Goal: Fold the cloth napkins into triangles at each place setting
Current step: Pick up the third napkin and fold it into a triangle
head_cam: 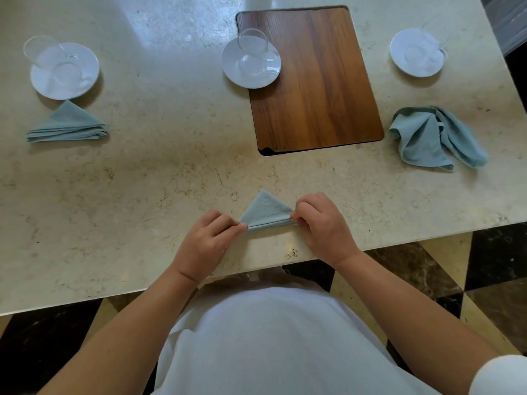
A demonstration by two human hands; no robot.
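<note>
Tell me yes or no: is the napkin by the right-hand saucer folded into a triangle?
No, the right napkin lies crumpled in loose folds on the table, near the right saucer.

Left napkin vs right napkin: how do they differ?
Left napkin is folded into a neat triangle; right napkin is a crumpled heap.
Left napkin lies flat with stacked edges; right napkin has loose, raised folds.
Left napkin's tip nearly reaches the left saucer; right napkin lies clear of the right saucer.
Shared: same pale blue cloth, both on the table, untouched.
</note>
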